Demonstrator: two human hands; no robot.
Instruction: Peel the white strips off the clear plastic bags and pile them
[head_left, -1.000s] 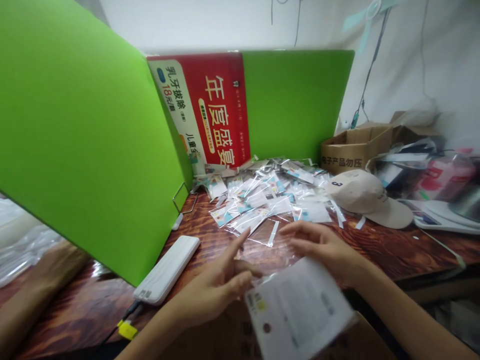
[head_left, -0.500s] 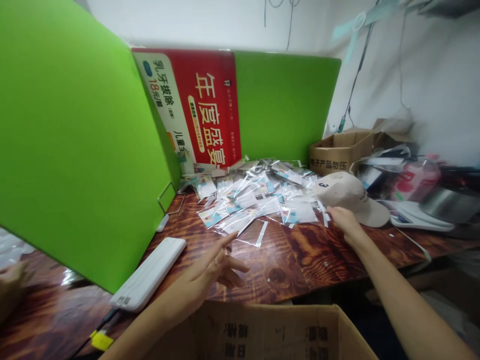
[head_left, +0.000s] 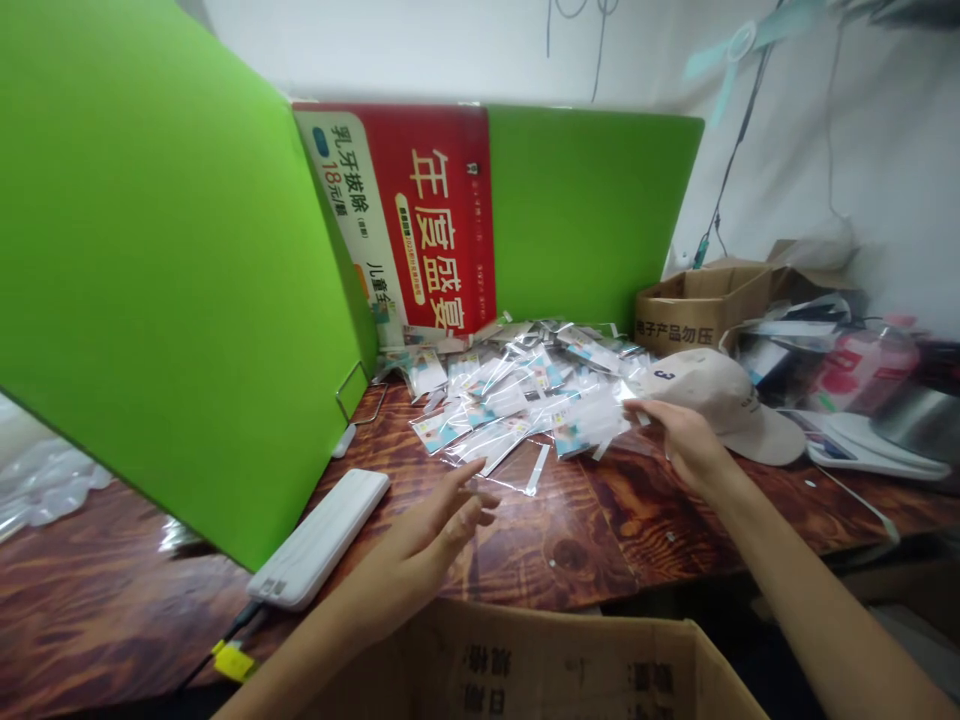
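Head view: the right hand (head_left: 686, 440) reaches out over the worktop (head_left: 570, 540) and pinches a clear packet (head_left: 589, 428) at the right edge of the pile of packets (head_left: 517, 390); its grip is closed on that packet, thumb and fingers (head_left: 646, 408) on its end, just beside the beige cap (head_left: 724, 400). The left hand (head_left: 424, 535) hovers low over the worktop, fingers loosely spread and holding nothing, its fingertips near a loose empty sleeve (head_left: 517, 470). A white power bank (head_left: 322, 538) lies to its left by the green divider (head_left: 165, 280).
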